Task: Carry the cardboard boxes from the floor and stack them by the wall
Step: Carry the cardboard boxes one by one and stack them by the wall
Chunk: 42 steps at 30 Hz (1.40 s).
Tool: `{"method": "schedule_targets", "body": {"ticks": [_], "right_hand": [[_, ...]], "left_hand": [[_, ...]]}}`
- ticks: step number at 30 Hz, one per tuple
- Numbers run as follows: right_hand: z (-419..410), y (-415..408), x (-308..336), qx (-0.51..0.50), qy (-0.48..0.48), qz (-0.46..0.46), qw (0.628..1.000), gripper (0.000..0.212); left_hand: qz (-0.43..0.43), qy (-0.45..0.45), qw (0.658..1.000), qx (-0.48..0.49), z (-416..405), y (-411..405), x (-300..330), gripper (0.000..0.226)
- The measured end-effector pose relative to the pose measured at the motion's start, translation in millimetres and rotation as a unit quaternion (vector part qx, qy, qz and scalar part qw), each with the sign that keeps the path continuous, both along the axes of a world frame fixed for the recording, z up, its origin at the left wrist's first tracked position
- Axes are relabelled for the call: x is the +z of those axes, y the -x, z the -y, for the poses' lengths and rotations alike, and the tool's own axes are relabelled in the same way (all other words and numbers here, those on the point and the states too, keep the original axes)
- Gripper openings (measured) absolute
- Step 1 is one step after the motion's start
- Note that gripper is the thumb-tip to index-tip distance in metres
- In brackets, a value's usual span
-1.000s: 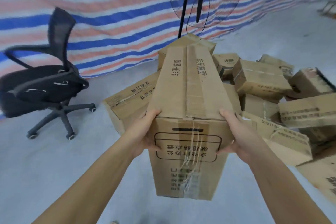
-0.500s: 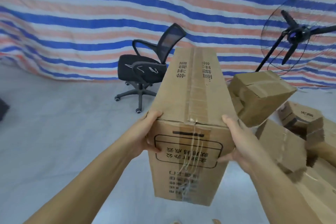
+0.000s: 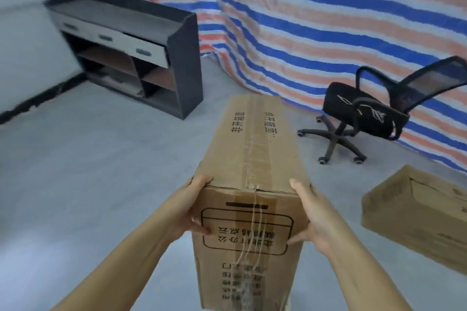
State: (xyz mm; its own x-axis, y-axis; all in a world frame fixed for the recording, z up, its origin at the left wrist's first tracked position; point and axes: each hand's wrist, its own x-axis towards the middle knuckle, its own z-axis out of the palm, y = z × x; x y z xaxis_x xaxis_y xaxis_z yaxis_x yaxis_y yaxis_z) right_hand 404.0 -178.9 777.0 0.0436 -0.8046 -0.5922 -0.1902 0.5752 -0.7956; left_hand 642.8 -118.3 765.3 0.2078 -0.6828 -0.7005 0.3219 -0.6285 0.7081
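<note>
Cardboard box (image 3: 250, 174) is held off the grey floor (image 3: 101, 171), lengthwise away from the person — the left hand (image 3: 188, 207) and right hand (image 3: 312, 217) grip its near end, fingers wrapped round the sides. Another box (image 3: 414, 212) lies at right, near a black chair (image 3: 366, 113).

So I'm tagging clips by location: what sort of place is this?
Probably a bare storeroom or workshop: grey concrete floor, striped blue-and-orange tarpaulin as a wall, brown cardboard box being carried.
</note>
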Motion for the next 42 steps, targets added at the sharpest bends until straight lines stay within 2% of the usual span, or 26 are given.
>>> {"method": "schedule_targets", "body": {"ticks": [3,8,11,15,20,25,29,33,38,42], "right_hand": [[3,-70,-5,0.092,-0.005,0.002,0.996,0.024],[3,-179,-14,0.22,-0.014,0.021,0.975,0.038],[3,-247,-16,0.286,-0.016,0.025,0.958,0.035],[10,-338,-22,0.356,-0.026,0.028,0.934,0.035],[21,-461,-20,0.433,-0.029,0.006,0.901,0.04],[10,-582,-13,0.51,-0.02,-0.003,0.86,0.027],[-13,-674,-14,0.552,-0.018,-0.007,0.834,0.025],[-43,-767,-21,0.581,-0.023,-0.01,0.813,0.009],[-93,-887,-23,0.581,-0.033,-0.002,0.814,0.025],[-132,-973,-10,0.561,-0.045,0.011,0.827,0.031]], "left_hand": [[0.005,-0.003,0.996,0.088,-38,-56,1,0.024],[0.008,0.006,0.978,0.208,-94,-133,1,0.033],[0.009,0.006,0.963,0.27,-120,-177,0,0.035],[0.008,0.005,0.937,0.35,-135,-239,-6,0.025],[-0.004,0.003,0.905,0.426,-146,-320,-6,0.037],[-0.015,0.009,0.867,0.499,-171,-398,-8,0.041],[-0.007,0.01,0.837,0.547,-198,-463,-11,0.037],[-0.003,0.01,0.821,0.57,-229,-544,-18,0.027],[0.004,-0.001,0.818,0.575,-280,-663,-19,0.023],[0.028,0.001,0.832,0.554,-319,-762,0,0.026]]}}
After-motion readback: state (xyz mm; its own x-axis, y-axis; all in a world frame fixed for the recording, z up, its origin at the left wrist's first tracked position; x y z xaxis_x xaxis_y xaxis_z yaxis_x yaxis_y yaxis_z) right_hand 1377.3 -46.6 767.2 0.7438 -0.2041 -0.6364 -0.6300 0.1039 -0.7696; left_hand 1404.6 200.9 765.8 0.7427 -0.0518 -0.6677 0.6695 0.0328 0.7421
